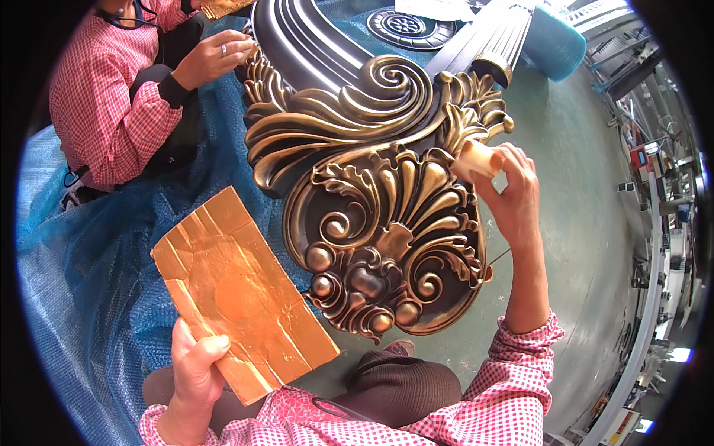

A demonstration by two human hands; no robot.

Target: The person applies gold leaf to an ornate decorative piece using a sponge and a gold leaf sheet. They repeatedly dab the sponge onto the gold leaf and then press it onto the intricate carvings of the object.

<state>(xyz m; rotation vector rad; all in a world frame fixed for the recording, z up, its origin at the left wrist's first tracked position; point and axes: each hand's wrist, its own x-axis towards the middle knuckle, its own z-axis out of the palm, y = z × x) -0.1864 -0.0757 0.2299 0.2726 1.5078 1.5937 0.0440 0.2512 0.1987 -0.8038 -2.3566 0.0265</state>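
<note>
In my left hand [195, 366] is a creased sheet of cardboard [249, 297] coated in gold paint, gripped at its lower left edge with the thumb on top. My right hand [515, 195] pinches a pale cream sponge [477, 159] between thumb and fingers. The sponge is at the upper right side of a dark carved ornament [394, 189]; whether it touches the surface I cannot tell. Scrolls, leaves and round knobs on the ornament carry a bronze-gold sheen on their raised parts, with dark recesses.
Across at the upper left, a person in a red checked sleeve [111, 97] has a hand [216, 59] at the ornament's far left edge. Blue bubble sheeting [97, 275] covers the left side. A fluted pale piece [487, 44] and a round dark medallion [409, 28] lie beyond.
</note>
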